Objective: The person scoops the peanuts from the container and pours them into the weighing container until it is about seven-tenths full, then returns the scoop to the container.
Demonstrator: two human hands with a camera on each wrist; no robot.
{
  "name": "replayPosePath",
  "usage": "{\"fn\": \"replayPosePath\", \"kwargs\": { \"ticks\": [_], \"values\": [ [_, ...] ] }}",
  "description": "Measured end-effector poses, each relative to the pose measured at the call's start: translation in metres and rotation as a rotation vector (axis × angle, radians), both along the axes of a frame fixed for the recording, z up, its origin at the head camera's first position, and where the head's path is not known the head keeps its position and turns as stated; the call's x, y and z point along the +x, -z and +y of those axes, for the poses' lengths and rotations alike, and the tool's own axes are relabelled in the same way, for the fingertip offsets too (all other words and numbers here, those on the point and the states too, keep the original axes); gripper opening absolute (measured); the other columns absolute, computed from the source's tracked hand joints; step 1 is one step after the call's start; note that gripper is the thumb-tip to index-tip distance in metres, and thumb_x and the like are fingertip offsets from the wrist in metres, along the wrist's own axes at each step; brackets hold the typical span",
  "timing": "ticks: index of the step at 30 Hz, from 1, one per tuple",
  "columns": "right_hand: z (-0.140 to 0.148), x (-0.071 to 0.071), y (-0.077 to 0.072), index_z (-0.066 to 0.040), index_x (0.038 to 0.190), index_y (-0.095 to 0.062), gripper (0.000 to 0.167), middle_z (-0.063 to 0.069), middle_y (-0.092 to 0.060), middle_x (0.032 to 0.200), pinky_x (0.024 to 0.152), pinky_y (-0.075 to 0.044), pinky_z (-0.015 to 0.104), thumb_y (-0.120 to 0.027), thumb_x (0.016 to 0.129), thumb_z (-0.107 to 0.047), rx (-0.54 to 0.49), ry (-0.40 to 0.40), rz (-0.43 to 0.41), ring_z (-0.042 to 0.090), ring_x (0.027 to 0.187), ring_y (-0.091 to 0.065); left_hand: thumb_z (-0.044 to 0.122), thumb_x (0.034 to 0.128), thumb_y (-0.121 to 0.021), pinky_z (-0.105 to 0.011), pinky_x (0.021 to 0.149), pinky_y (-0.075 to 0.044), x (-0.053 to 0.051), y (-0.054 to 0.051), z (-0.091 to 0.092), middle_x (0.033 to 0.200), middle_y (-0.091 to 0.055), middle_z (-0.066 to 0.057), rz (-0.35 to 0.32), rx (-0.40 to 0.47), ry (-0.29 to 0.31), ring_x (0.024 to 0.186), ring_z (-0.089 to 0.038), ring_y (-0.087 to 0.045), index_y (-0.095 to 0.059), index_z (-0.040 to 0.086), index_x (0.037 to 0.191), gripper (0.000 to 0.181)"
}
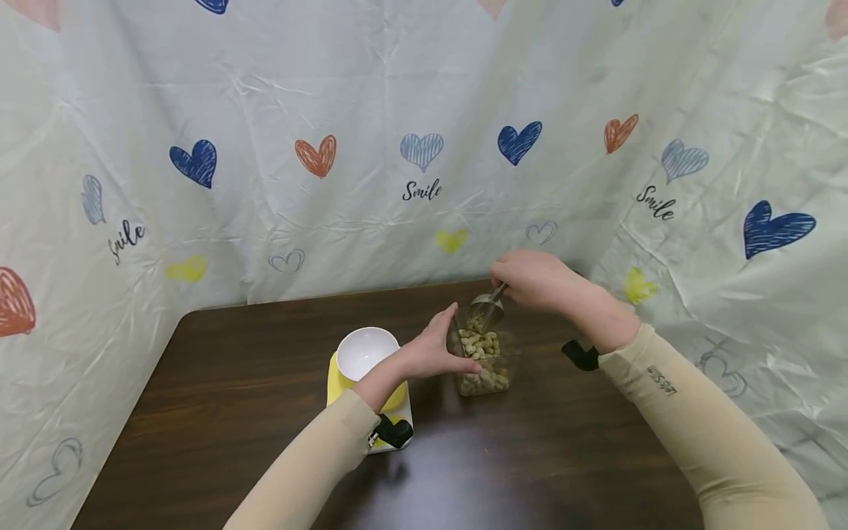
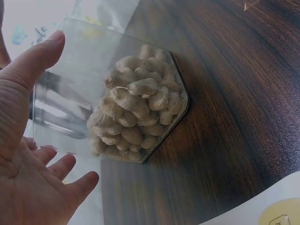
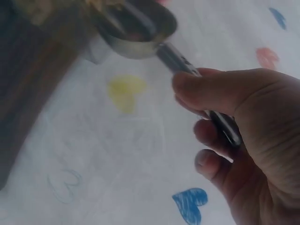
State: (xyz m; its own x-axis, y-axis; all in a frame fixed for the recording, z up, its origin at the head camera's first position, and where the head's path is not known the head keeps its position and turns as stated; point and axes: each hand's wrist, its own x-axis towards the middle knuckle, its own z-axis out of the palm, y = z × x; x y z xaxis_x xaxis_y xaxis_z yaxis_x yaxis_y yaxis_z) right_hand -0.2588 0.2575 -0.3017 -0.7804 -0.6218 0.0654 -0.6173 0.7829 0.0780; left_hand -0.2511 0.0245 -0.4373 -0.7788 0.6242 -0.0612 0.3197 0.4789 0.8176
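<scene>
A clear plastic container (image 1: 506, 366) of unshelled peanuts (image 2: 136, 103) stands on the table. My left hand (image 1: 433, 352) holds its near left side, thumb on one wall and fingers round the other; the left wrist view shows that hand (image 2: 35, 140) at the container's upper part. Above the container, my right hand (image 1: 539, 282) grips the handle of a metal scoop (image 1: 486, 311), whose bowl dips into the opening, over the peanuts. In the right wrist view, thumb and fingers of my hand (image 3: 239, 126) pinch the handle of the scoop (image 3: 136, 33).
Left of the container, a white bowl (image 1: 366, 352) sits on a yellow and white device (image 1: 334, 386), partly behind my left forearm. The brown table (image 1: 252, 397) ends at a white curtain (image 1: 371, 243) printed with hearts.
</scene>
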Motion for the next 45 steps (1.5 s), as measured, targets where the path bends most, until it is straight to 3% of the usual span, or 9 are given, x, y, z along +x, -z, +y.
{"fn": "replayPosePath", "kwargs": {
  "ticks": [7, 12, 18, 22, 28, 38, 45],
  "values": [
    [0.002, -0.003, 0.021, -0.013, 0.099, -0.077, 0.018, 0.001, -0.065, 0.094, 0.069, -0.051, 0.038, -0.080, 0.086, -0.001, 0.047, -0.114, 0.169, 0.023, 0.084, -0.052, 0.045, 0.0819, -0.086, -0.049, 0.118, -0.027, 0.000, 0.000, 0.002, 0.171, -0.004, -0.008, -0.002, 0.026, -0.013, 0.155, -0.025, -0.011, 0.004, 0.020, 0.166, 0.125],
    [0.005, -0.002, 0.034, -0.015, 0.098, -0.080, 0.016, 0.001, -0.063, 0.092, 0.068, -0.050, 0.037, -0.084, 0.084, -0.009, 0.066, -0.125, 0.186, 0.021, 0.081, -0.048, 0.046, 0.0810, -0.087, -0.049, 0.118, -0.028, 0.004, 0.005, 0.006, 0.171, -0.002, -0.009, -0.001, 0.038, -0.035, 0.155, -0.026, -0.012, 0.006, 0.020, 0.165, 0.128],
    [0.007, -0.003, 0.041, -0.015, 0.093, -0.079, 0.013, 0.000, -0.059, 0.087, 0.068, -0.048, 0.036, -0.087, 0.082, -0.012, 0.006, -0.156, 0.190, 0.021, 0.078, -0.043, 0.045, 0.0803, -0.087, -0.049, 0.118, -0.029, 0.004, 0.006, 0.008, 0.170, -0.004, -0.009, 0.019, 0.032, -0.049, 0.154, -0.026, -0.015, 0.003, 0.019, 0.166, 0.127],
    [0.007, -0.006, 0.040, -0.013, 0.094, -0.080, 0.011, -0.001, -0.056, 0.084, 0.069, -0.046, 0.036, -0.085, 0.084, -0.010, -0.016, -0.171, 0.129, 0.021, 0.078, -0.041, 0.044, 0.0798, -0.088, -0.048, 0.117, -0.030, 0.002, 0.007, 0.007, 0.170, -0.006, -0.009, 0.036, 0.028, -0.052, 0.154, -0.026, -0.016, 0.002, 0.020, 0.166, 0.127],
    [0.013, -0.011, 0.037, -0.014, 0.091, -0.080, 0.008, 0.000, -0.058, 0.083, 0.073, -0.043, 0.038, -0.082, 0.087, -0.008, -0.052, -0.110, -0.032, 0.019, 0.077, -0.044, 0.047, 0.0778, -0.089, -0.046, 0.116, -0.031, 0.002, 0.013, 0.008, 0.170, -0.010, -0.008, 0.066, 0.034, -0.066, 0.153, -0.024, -0.020, 0.000, 0.020, 0.166, 0.128],
    [0.019, -0.018, 0.061, -0.015, 0.098, -0.080, 0.007, -0.001, -0.062, 0.087, 0.073, -0.038, 0.038, -0.079, 0.091, -0.014, -0.069, -0.035, -0.151, 0.019, 0.076, -0.044, 0.048, 0.0790, -0.088, -0.046, 0.116, -0.032, 0.003, 0.013, 0.008, 0.170, -0.011, -0.006, 0.068, 0.018, -0.054, 0.153, -0.022, -0.020, 0.000, 0.020, 0.166, 0.127],
    [0.018, -0.026, 0.048, -0.016, 0.099, -0.081, 0.008, -0.004, -0.065, 0.093, 0.082, -0.051, 0.041, -0.078, 0.092, -0.013, -0.063, -0.029, -0.295, 0.017, 0.086, -0.060, 0.048, 0.0779, -0.088, -0.046, 0.116, -0.032, 0.002, 0.012, 0.006, 0.169, -0.012, -0.006, 0.069, 0.018, -0.056, 0.153, -0.021, -0.020, 0.000, 0.021, 0.166, 0.127]
  ]
}}
